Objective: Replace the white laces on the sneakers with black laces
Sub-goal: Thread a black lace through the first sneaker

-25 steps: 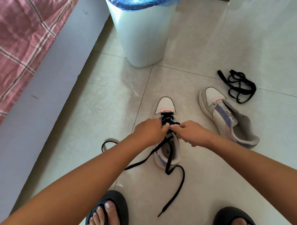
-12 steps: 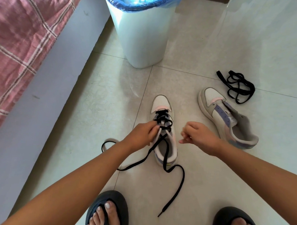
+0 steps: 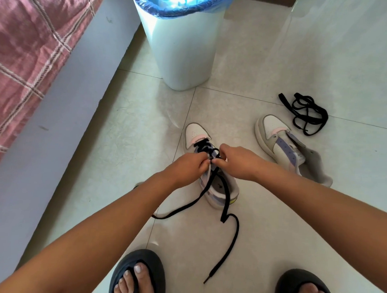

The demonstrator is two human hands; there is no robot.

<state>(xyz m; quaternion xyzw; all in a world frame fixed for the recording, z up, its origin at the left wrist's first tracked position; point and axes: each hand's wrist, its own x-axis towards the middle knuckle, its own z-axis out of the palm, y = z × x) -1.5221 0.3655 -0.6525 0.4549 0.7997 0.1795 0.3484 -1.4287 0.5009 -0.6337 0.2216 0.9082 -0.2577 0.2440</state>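
Observation:
A white and pastel sneaker stands on the floor in front of me, toe pointing away. A black lace crosses its lower eyelets, and its two loose ends trail toward my feet. My left hand and my right hand meet over the middle of the sneaker, fingers pinched at the lace and eyelets. The exact grip is hidden between the fingers. A second sneaker without a lace lies to the right. Beyond it a bundled black lace rests on the tiles.
A white bin with a blue liner stands straight ahead. A bed frame with a pink checked cover runs along the left. My feet in dark sandals, left and right, are at the bottom edge.
My right hand, apart from the shoe half a second ago, has come back to the lace beside my left hand. The sneaker and the loose lace ends have barely shifted.

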